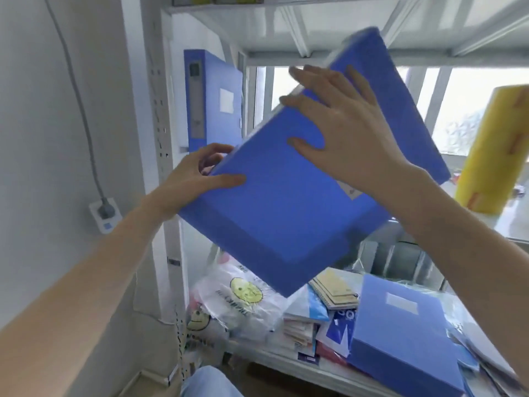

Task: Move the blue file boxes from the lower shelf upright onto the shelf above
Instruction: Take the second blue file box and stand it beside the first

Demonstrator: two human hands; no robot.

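A: Where are the blue file boxes?

B: I count 4. 1 tilted file box (274,213) is up in the air in front of the shelving, a corner pointing down, held between both hands. A 2nd tilted box (398,110) is behind it, leaning up toward the underside of the top shelf (286,21); its upper end is blurred, and I cannot tell what bears it.

A: And the hands?

B: The left hand (194,181) grips the left corner of the near box, thumb flat on the broad face, fingers curled round the edge behind. The right hand (343,133) is spread wide and lies flat on the broad face near the upper edge, fingertips reaching over that edge, thumb pressed on the face. It is not curled shut; whether it also touches the box behind, I cannot tell.

A: The other 2?

B: 1 upright file box (213,101) stands at the far left of the middle shelf, against the white post (160,110), spine label toward us. 1 flat file box (400,333) lies on the lower shelf (329,371) at the right, white label up, on top of loose papers.

A: What else is on the lower level?

B: A clear plastic bag (243,302) with smiley faces at the left, and spiral notebooks (335,290) and booklets in the middle. A yellow roll (492,150) stands at the right by the window. A grey plug (104,210) sits in a wall socket at the left.
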